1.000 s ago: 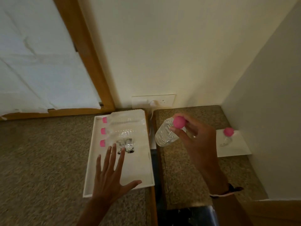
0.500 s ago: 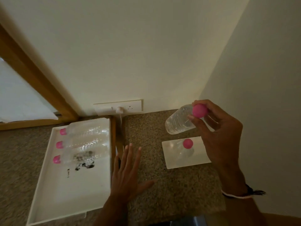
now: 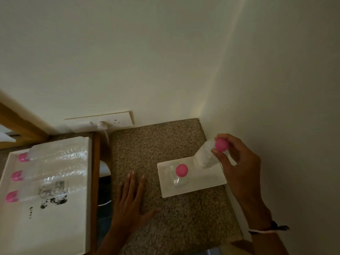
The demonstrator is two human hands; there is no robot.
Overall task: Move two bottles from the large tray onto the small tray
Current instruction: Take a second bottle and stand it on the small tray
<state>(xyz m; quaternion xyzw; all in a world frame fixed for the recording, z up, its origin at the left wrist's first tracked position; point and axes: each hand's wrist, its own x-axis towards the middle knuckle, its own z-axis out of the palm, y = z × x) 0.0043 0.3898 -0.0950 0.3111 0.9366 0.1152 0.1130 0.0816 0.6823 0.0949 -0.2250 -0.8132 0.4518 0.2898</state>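
My right hand (image 3: 237,166) grips a clear plastic bottle (image 3: 207,157) by its pink cap, tilted, with its base over the far right part of the small white tray (image 3: 204,183). One pink-capped bottle (image 3: 179,174) stands upright on that tray's left half. At the left lies the large white tray (image 3: 46,223) with three clear bottles (image 3: 53,170) on their sides, pink caps to the left. My left hand (image 3: 131,201) is flat with fingers spread over the speckled counter, between the two trays, holding nothing.
The small tray sits on a speckled stone counter (image 3: 174,218) in a wall corner. A wooden strip and a dark gap (image 3: 104,196) separate it from the left surface. A wall socket (image 3: 110,121) with a white plug and cable is behind.
My right hand has carried the bottle rightward and down until its base is at the small tray. My left hand has moved off the large tray onto the counter. The view has swung right.
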